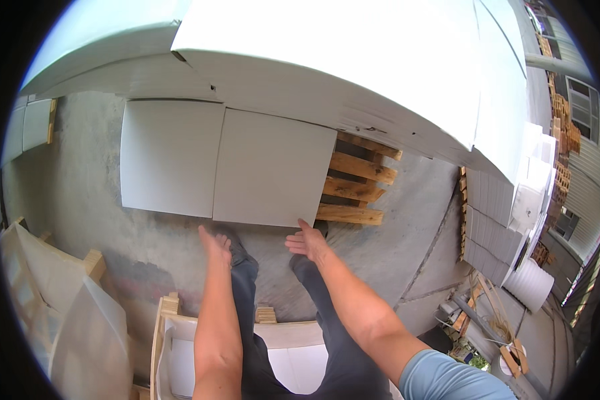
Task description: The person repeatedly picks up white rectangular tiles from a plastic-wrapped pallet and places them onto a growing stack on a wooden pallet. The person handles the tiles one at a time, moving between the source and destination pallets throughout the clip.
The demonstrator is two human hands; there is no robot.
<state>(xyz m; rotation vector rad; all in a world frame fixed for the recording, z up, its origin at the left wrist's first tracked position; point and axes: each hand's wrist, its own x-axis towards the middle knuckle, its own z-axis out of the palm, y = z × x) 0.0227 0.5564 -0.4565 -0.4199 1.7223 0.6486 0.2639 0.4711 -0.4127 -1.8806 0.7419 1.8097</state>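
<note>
My left hand [216,247] is stretched forward above the floor, just short of the near edge of a white flat-topped stack [170,157]; its fingers are apart and nothing is in them. A second white stack [273,167] adjoins it on the right. Close to the near right corner of that stack, my right hand [306,242] is open, its palm turned inward and its fingers spread. Whether its upper finger touches the stack's edge I cannot tell. Both white stacks sit low, beside the bare slats of a wooden pallet [357,190].
Beyond them, a large white block [353,60] rises toward me and overhangs the pallet. Behind my legs stands a wooden-framed crate [180,320] with white sheets. Wrapped material [90,333] is at lower left. More white stacks [490,227] and a white roll [530,285] stand at right.
</note>
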